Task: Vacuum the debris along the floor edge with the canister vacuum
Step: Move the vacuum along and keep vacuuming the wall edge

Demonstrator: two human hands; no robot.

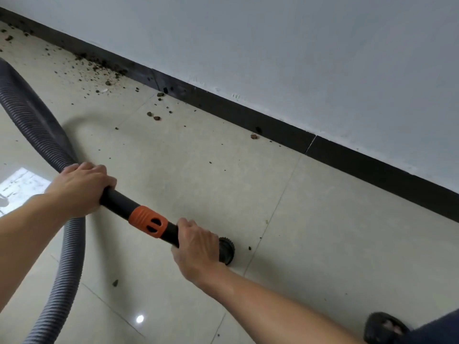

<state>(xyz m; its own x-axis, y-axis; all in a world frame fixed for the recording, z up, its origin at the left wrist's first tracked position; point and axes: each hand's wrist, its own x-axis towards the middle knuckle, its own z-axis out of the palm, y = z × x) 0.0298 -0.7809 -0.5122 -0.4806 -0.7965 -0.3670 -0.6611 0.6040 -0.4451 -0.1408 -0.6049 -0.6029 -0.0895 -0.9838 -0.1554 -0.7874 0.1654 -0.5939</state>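
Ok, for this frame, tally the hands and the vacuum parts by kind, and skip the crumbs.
hands: 2 (left hand, right hand)
grey ribbed hose: 1
black wand: 1
orange collar: 1
round nozzle: 1
Total: 6

Black orange-collared wand point(119, 203) slants down; brown debris point(100, 62) lies scattered beyond.

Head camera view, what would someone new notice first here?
Two hands grip a black vacuum tube with a bright orange collar at the centre, the left hand by the grey ribbed hose, the right hand just above the nozzle on the tiled floor. Dark crumbs of debris lie scattered along the black baseboard at upper left.
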